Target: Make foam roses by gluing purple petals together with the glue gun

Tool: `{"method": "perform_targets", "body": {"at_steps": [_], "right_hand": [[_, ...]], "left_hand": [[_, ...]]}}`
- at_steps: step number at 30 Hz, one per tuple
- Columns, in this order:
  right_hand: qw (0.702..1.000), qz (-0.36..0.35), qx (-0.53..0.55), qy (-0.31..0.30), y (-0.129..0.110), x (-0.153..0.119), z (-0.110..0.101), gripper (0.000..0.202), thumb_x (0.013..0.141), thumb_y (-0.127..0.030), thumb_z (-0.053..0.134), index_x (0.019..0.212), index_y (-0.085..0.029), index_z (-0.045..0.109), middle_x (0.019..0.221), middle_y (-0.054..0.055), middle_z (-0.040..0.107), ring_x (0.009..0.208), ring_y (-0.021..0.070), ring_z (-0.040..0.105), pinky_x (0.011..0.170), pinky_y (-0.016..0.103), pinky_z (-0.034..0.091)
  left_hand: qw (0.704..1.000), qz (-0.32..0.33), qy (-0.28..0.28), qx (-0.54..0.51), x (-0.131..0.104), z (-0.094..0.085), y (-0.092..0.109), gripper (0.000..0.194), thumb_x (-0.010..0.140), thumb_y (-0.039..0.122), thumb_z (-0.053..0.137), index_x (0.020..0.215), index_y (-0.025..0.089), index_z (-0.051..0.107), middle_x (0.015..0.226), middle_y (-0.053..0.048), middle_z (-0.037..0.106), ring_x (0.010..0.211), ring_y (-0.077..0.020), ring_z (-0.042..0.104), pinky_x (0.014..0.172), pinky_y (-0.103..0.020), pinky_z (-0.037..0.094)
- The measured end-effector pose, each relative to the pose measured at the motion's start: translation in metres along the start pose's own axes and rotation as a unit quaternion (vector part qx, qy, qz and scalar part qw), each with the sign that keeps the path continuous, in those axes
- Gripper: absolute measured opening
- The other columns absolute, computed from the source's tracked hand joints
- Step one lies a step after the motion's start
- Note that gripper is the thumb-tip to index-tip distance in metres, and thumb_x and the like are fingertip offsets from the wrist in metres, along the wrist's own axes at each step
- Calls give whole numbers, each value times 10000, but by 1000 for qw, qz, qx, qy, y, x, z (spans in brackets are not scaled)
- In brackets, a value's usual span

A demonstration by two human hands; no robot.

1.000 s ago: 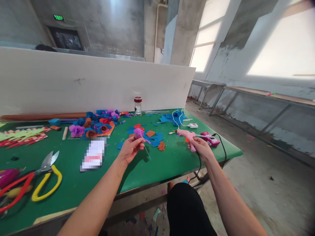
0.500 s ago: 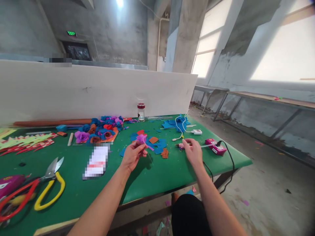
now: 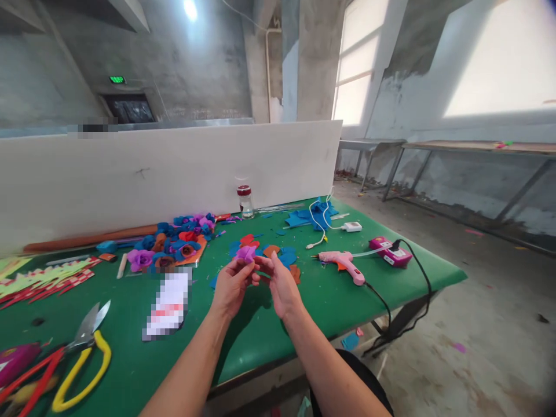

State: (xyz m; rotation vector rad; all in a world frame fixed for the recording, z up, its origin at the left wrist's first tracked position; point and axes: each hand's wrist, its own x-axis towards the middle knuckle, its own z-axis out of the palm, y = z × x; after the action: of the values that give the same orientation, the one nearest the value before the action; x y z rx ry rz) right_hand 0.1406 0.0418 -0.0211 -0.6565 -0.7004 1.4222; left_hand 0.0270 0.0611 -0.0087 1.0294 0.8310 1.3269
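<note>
A small purple paper flower (image 3: 245, 253) is pinched between the thumb and fingers of my left hand (image 3: 232, 284), above the green table. Close on its right, my right hand (image 3: 283, 284) has its fingers stretched toward the flower's base; whether they touch it is hard to see. Blue paper pieces (image 3: 287, 255) and a brown paper piece (image 3: 295, 273) lie behind and beside the hands. On the table to the right rests a pink glue gun (image 3: 341, 262), a glue stick out of its back, with neither hand on it.
Finished paper flowers (image 3: 178, 243) are heaped at the left. Yellow-and-red-handled scissors (image 3: 89, 341) lie at the front left. A lidded glass jar (image 3: 245, 202) stands by the white board (image 3: 174, 168). A magenta box (image 3: 391, 252) and black cord sit at right, near a white cable (image 3: 319, 217).
My right hand has left the glue gun and moved left, up to the flower. The left hand still holds the flower. The camera view has shifted slightly.
</note>
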Motion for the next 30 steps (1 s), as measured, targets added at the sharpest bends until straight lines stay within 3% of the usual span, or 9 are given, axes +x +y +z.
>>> {"method": "perform_targets", "body": {"at_steps": [10, 20, 30], "right_hand": [[999, -39, 4, 16, -4, -1, 1, 486, 798, -643, 538, 846, -205, 745, 897, 62, 709, 887, 198, 614, 742, 305, 476], [999, -42, 23, -5, -5, -5, 8, 410, 804, -562, 580, 925, -203, 739, 928, 54, 711, 763, 161, 598, 594, 263, 463], [997, -66, -22, 13, -4, -6, 6, 426, 830, -535, 544, 964, -188, 751, 967, 60, 718, 799, 166, 602, 691, 279, 470]], "left_hand": [[1000, 2, -10, 13, 1, 3, -2, 253, 626, 266, 822, 789, 141, 676, 721, -15, 684, 532, -85, 596, 509, -211, 471], [1000, -3, -19, 13, -1, 5, 1, 267, 613, 266, 825, 804, 147, 681, 704, -3, 685, 525, -86, 588, 509, -209, 469], [1000, 4, -1, 11, 0, 3, -2, 310, 608, 269, 834, 847, 133, 692, 731, -16, 694, 528, -91, 600, 513, -212, 484]]}}
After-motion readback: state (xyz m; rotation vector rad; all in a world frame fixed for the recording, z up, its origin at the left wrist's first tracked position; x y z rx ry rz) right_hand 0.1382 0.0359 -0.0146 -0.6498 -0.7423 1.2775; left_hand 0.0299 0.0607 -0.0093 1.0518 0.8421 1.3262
